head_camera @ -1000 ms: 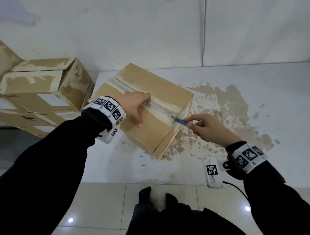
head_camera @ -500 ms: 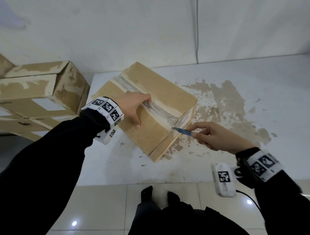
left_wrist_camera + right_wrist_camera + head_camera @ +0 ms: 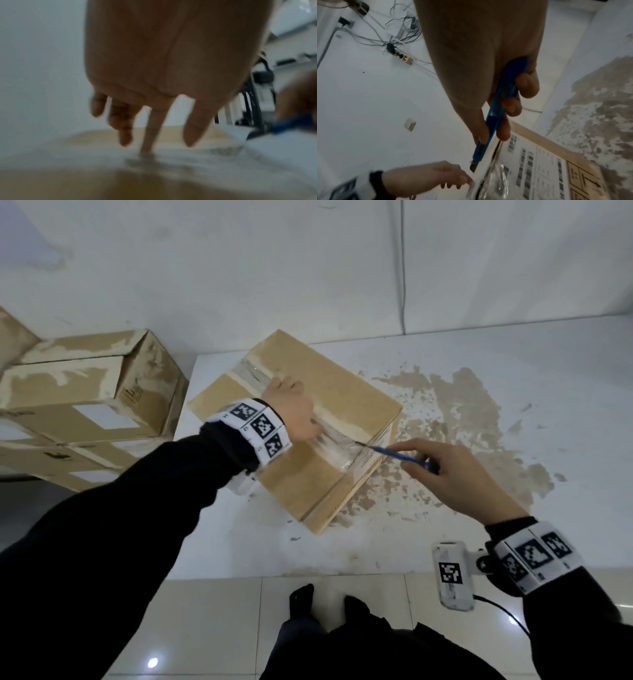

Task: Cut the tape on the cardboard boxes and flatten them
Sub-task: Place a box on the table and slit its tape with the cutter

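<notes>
Tape [image 3: 329, 436] running lengthwise along box [image 3: 346, 392] on counter [image 3: 445, 542], away from right hand [image 3: 452, 474] fingers pinching blue knife [image 3: 394, 453], tip at near end; left hand [image 3: 293, 410] fingers spread, pressing tape farther along

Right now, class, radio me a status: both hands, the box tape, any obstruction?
Left hand pressing flat on cardboard box. Right hand gripping blue utility knife, blade at the clear tape near the box edge. Left fingers close ahead of the blade.

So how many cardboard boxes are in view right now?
At least 4: one taped box on the table, a pile at left with a top box and a lower one, plus a corner at the edge. More may be hidden.
</notes>
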